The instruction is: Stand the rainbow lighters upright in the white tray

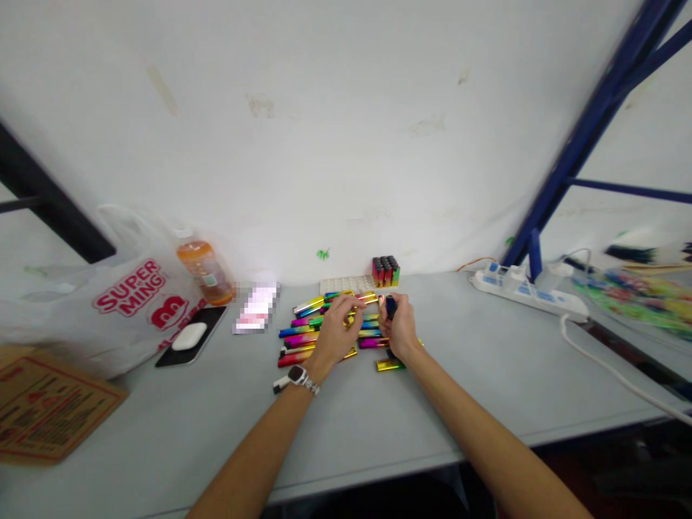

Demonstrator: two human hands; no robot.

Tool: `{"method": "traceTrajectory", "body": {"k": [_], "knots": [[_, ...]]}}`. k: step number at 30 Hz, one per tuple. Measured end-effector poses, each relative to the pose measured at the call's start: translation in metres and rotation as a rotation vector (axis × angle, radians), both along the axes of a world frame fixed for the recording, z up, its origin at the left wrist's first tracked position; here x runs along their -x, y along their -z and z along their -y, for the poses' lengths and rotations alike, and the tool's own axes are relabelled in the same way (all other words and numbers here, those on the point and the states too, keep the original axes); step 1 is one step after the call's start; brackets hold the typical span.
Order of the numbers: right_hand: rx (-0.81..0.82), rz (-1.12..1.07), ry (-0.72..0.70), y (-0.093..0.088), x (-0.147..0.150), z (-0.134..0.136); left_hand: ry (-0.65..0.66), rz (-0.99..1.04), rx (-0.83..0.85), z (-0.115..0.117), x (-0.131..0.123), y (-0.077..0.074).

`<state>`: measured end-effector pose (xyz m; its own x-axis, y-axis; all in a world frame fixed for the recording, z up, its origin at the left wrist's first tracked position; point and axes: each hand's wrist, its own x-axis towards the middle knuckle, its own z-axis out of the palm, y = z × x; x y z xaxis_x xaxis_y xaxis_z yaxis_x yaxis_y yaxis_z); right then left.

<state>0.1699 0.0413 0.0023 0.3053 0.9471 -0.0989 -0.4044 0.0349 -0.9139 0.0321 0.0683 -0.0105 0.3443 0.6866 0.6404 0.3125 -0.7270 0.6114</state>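
Shiny rainbow-coloured lighters (300, 340) lie in loose rows on the grey table, under and around my hands. My left hand (339, 331), with a watch on its wrist, is over them, its fingers curled in a pinch. Whatever may be between those fingertips is too small to make out. Just to the right, my right hand (401, 328) is closed around a dark-topped lighter (390, 308), mostly covered by the fingers. A yellow lighter (389, 365) lies below that hand. Behind both hands, a white gridded tray (346, 285) has a block of upright lighters (386, 272) at its right end.
On the left are a plastic bag (130, 303), an orange bottle (205, 270), a cardboard box (54, 404), a phone (213, 317) under a white case (189, 336), and a bright pixelated screen (256, 308). A power strip (527, 294) with a white cable lies right, beside a blue frame (573, 137).
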Motion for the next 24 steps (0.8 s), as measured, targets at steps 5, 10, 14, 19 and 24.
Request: {"method": "traceTrajectory", "body": {"k": [5, 10, 14, 19, 24], "knots": [[-0.065, 0.041, 0.028, 0.001, 0.003, 0.002, -0.009, 0.020, -0.012, 0.002, -0.002, -0.002], [-0.061, 0.029, -0.018, 0.007, 0.003, 0.001, -0.005, 0.010, -0.018, 0.002, -0.002, -0.003], [-0.074, -0.017, -0.089, 0.010, 0.001, 0.000, 0.000, 0.009, -0.003, 0.002, -0.001, -0.002], [-0.056, -0.077, -0.268, 0.007, 0.000, 0.001, 0.013, 0.011, -0.002, 0.002, -0.001, -0.001], [-0.125, -0.068, -0.332, 0.009, 0.002, 0.002, -0.007, 0.007, -0.011, 0.001, -0.001, -0.001]]}}
